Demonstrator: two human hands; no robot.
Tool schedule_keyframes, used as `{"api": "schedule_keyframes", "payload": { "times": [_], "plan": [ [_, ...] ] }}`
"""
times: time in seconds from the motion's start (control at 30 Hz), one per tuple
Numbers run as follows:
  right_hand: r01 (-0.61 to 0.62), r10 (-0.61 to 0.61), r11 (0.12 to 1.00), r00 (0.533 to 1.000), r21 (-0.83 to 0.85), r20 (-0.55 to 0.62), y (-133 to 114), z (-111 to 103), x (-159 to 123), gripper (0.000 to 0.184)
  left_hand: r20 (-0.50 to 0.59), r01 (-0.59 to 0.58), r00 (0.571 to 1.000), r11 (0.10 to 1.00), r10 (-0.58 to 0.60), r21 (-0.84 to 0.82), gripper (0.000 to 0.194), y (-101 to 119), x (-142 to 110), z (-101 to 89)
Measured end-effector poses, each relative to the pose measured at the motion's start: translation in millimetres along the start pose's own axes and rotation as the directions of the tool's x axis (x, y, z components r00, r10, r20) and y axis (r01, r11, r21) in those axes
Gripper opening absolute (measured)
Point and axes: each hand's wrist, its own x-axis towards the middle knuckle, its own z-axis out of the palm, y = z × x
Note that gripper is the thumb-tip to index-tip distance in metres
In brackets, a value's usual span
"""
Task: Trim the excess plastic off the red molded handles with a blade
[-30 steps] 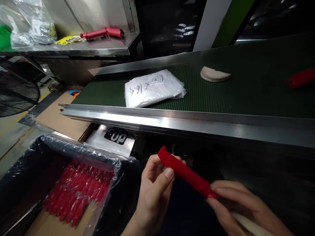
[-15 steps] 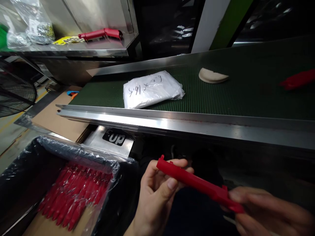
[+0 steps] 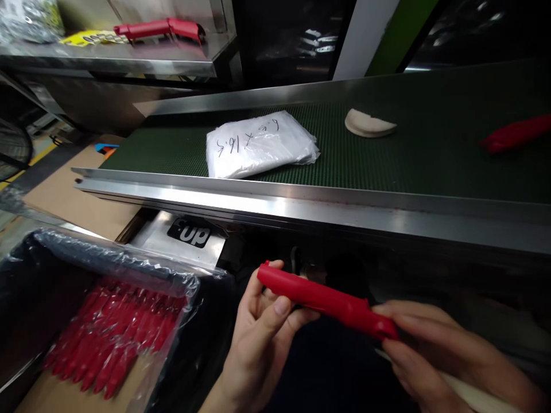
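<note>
A long red plastic part [image 3: 322, 295], shaped like a housing or handle, is held in the air between my hands, in front of the conveyor. My left hand [image 3: 262, 332] grips its left end, thumb on the near side and fingers behind. At the narrower right end, my right hand [image 3: 434, 344] pinches it between thumb and fingers. Its smooth rounded side faces me, and the underside is hidden. Something cream-coloured shows under my right hand; I cannot make out what it is.
A green conveyor belt [image 3: 172, 137] with a metal rail carries a white plastic packet [image 3: 260, 144], a cream half-round pad [image 3: 369, 124] and a red part [image 3: 516, 133]. Bagged red parts [image 3: 103, 338] lie in a lined box at lower left. Another red part [image 3: 159, 28] rests on a metal shelf.
The red part has been rolled so its smooth rounded side shows more. Both hands have moved left and slightly up in view, still gripping it. The camera view has shifted slightly.
</note>
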Motion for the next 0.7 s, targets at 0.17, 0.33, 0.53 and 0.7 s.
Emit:
{"api": "schedule_keyframes", "payload": {
  "times": [0.17, 0.33, 0.53, 0.7],
  "plan": [
    [-0.016, 0.027, 0.994, 0.995, -0.107, 0.095, -1.7, 0.2, 9.8, 0.018, -0.014, 0.043, 0.999, 0.999, -0.043, 0.008, 0.043, 3.2, 0.2, -5.7],
    [-0.193, 0.177, 0.972, 0.977, 0.131, 0.121, -1.7, 6.7, 14.4, 0.021, 0.034, 0.078, 0.996, 0.996, -0.077, -0.035, 0.038, 6.8, -0.5, -8.8],
    [-0.253, 0.216, 0.925, 0.964, 0.285, 0.153, 6.7, 6.1, 15.3, 0.020, 0.074, 0.118, 0.991, 0.989, -0.111, -0.095, 0.031, 6.1, -0.2, -7.9],
    [-0.328, 0.283, 0.875, 0.943, 0.356, 0.175, 9.0, 8.1, 16.8, 0.019, 0.100, 0.133, 0.987, 0.987, -0.123, -0.092, 0.035, 4.3, 1.3, -8.6]
  ]
}}
